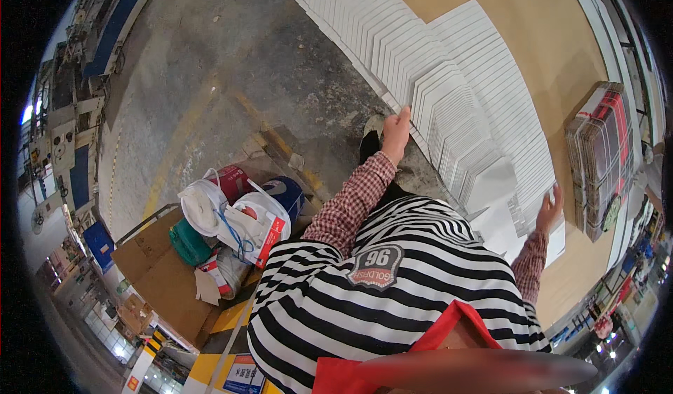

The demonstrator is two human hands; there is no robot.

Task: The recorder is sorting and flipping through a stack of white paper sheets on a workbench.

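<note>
A long run of white die-cut cardboard sheets (484, 99), fanned in overlapping rows, covers much of the brown tabletop (554, 36). At its near left edge is my left hand (397, 136), fingers curled and closed on the sheets' border. My right hand (550, 210) rests along the opposite, right edge of the fan, thumb and fingers apart, with its fingertips by the sheet ends. Some of its fingers are hard to see. Between the two hands the sheets lie in stepped layers, and the nearest ones reach up to my striped top.
A bundled stack of plaid-printed flat pieces (599, 159) stands right of the sheets. Left of me, an opened cardboard box (158, 271) sits beside white tubs (200, 208), a teal container (189, 243) and blue scissors (242, 243). Grey floor (231, 64) stretches beyond, with machinery (70, 141) at far left.
</note>
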